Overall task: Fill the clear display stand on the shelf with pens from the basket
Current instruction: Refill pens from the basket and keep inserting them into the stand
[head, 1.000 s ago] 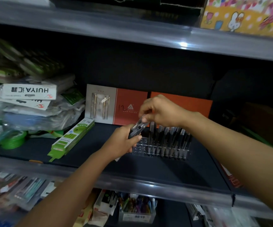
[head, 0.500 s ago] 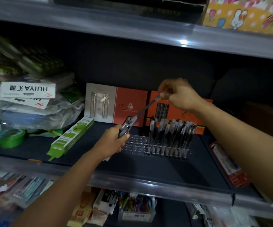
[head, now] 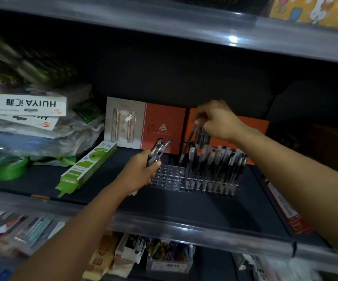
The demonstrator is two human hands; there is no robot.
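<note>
We note the left hand [head: 138, 172] gripping a pen bundle [head: 158, 150]; the right hand [head: 217, 120] pinches one slim pen [head: 188, 141] above the clear dimpled stand [head: 169, 177], at its 12 o'clock.

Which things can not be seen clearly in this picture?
- Basket: nowhere in the head view.
- Pen tip: too dark and blurred to tell whether it has entered the display stand.
- Bundle of pens in the left hand: number unclear, fingers cover it.
- Left-side packets: motion-blurred.

Your left hand [head: 138, 171] covers lower part of pen bundle [head: 158, 149]; count unclear. Bags [head: 28, 63] far left blurred. Yellow box [head: 314, 12] cut off at top edge.
</note>
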